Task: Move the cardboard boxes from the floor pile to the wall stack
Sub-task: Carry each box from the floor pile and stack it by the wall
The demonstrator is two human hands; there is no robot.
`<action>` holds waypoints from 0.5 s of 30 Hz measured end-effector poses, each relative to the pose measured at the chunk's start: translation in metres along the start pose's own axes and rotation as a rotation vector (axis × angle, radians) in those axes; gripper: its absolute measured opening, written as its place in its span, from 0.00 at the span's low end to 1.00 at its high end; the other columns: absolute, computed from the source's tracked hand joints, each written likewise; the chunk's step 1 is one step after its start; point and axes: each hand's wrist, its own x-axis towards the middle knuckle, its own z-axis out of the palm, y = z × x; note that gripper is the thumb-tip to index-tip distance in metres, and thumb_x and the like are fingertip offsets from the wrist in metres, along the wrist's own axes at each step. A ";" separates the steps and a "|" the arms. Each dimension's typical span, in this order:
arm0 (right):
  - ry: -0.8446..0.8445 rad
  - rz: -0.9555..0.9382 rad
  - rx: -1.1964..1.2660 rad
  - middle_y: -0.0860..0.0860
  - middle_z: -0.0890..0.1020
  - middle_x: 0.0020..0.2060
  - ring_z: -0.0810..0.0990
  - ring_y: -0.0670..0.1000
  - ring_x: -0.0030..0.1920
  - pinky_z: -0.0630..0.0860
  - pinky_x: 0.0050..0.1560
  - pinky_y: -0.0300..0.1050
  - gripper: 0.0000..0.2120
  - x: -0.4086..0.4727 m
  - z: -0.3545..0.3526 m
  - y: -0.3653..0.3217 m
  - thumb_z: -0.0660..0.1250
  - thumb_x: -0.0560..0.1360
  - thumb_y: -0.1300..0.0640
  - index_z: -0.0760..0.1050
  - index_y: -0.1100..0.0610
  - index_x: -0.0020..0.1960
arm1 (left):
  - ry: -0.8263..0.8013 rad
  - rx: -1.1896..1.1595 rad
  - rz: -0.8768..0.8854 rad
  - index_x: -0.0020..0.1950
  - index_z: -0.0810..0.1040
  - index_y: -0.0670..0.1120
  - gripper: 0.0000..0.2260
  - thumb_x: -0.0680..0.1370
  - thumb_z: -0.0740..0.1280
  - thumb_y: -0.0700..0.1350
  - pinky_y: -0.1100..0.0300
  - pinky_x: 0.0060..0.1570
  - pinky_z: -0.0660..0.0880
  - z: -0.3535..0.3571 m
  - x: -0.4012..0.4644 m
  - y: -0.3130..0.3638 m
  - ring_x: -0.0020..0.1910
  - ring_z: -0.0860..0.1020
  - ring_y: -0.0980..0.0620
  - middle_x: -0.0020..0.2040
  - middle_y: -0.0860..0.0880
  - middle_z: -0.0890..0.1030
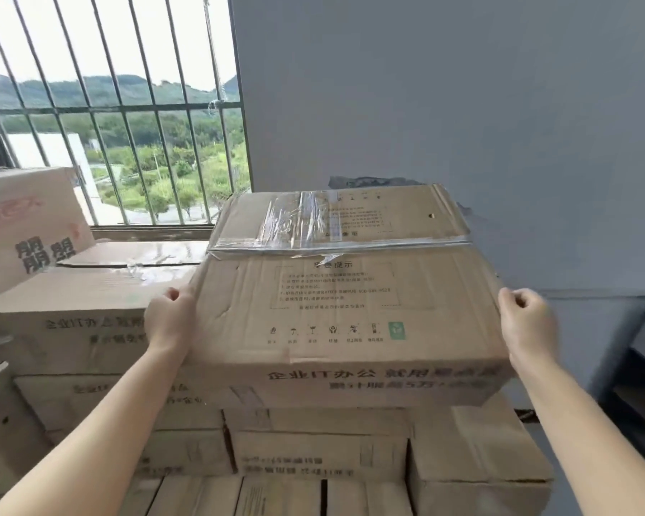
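A large brown cardboard box (343,292), taped across its top with clear tape and printed with black text, fills the middle of the view. My left hand (170,322) presses against its left side and my right hand (527,325) against its right side, so I hold it between both palms. The box sits at the top of the wall stack (313,452), a pile of similar boxes against the grey wall. Whether its underside rests on the boxes below or hangs just above them cannot be told.
Another stacked box (82,310) lies level to the left, with a pale box with red print (23,225) on top of it. A barred window (120,113) is behind on the left. A dark shelf frame (641,366) stands at the right edge.
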 end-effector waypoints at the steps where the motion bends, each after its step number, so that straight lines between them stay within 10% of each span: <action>1: 0.000 -0.003 -0.009 0.51 0.70 0.25 0.67 0.52 0.28 0.64 0.30 0.46 0.16 0.011 0.014 0.001 0.60 0.77 0.56 0.66 0.56 0.31 | -0.003 0.023 0.012 0.32 0.69 0.40 0.15 0.77 0.60 0.45 0.52 0.33 0.61 0.013 0.016 -0.001 0.33 0.68 0.44 0.30 0.44 0.71; 15: -0.173 0.138 -0.209 0.55 0.75 0.32 0.72 0.57 0.34 0.62 0.30 0.46 0.12 0.081 0.192 0.029 0.57 0.80 0.56 0.71 0.60 0.41 | -0.089 0.343 -0.025 0.42 0.75 0.37 0.12 0.79 0.60 0.45 0.54 0.39 0.63 0.125 0.163 -0.052 0.41 0.72 0.42 0.38 0.40 0.76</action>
